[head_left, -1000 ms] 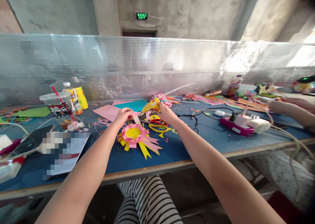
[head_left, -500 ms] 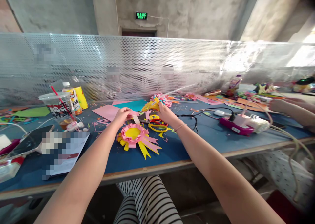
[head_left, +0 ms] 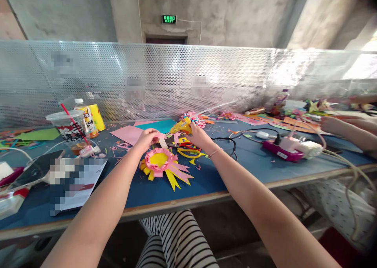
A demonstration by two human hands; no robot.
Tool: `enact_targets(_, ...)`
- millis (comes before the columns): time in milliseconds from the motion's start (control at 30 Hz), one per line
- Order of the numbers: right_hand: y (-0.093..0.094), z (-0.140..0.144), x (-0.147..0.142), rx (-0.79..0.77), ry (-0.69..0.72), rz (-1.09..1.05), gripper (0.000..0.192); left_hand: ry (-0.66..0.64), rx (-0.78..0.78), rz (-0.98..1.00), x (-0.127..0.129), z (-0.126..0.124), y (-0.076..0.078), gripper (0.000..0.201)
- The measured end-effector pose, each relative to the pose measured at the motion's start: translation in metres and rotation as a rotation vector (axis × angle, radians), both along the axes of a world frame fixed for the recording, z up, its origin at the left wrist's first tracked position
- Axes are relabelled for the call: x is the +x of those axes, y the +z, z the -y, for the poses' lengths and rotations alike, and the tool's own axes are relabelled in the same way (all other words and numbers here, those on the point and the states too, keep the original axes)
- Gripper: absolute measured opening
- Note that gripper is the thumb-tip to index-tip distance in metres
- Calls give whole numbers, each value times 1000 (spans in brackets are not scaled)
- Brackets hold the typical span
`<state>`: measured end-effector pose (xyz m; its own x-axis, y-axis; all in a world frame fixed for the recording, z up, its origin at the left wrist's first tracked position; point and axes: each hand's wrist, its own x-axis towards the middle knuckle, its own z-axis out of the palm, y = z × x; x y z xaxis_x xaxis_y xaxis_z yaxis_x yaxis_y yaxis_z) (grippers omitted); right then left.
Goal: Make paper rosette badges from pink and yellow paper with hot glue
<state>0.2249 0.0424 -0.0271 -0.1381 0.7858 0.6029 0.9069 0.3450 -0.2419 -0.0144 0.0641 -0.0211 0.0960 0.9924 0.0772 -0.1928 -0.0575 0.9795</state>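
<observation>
My right hand is closed around a yellow hot glue gun, with a long pale glue stick rising out behind it. The gun's nozzle points left, close to a pink paper strip pinched in the fingers of my left hand. Just below both hands, a paper rosette lies on the table, with a yellow centre, pink pleats and pink and yellow tails. Yellow-handled scissors rest right of it, partly among paper scraps.
Pink paper and a teal sheet lie behind my hands. On the left stand a cup with a red straw and a bottle. A magenta power strip with cables lies right. A co-worker's arms reach in at far right.
My two hands, the glue gun and the strip stay almost in the same place. At far right the co-worker's hands have shifted slightly.
</observation>
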Motion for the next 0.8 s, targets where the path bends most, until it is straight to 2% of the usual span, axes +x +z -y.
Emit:
enact_targets(167, -3, -4, 4, -49, -117, -36, 54, -33, 46, 92, -2, -3, -2, 17)
enact_targets(333, -11, -10, 18, -175, -241, -22, 51, -109, 75, 176, -3, -4, 1, 18)
enact_targets(433, -13, -11, 21, -176, -266, 19, 49, -121, 76, 199, -3, -2, 4, 22)
enact_targets(500, -11, -10, 17, -104, -189, 9, 39, -130, 86, 210, -2, 0, 6, 23)
enact_targets(600, -4, -9, 1, -2, 83, -140, 19, -167, 110, 210, -1, 3, 7, 25)
enact_targets(700, 0, -4, -21, -10, 320, -340, 20, -208, 157, 170, 2, 6, 9, 26)
enact_targets(800, 0, 6, -42, -102, 432, -524, 30, -208, 250, 79, 7, 9, 11, 27)
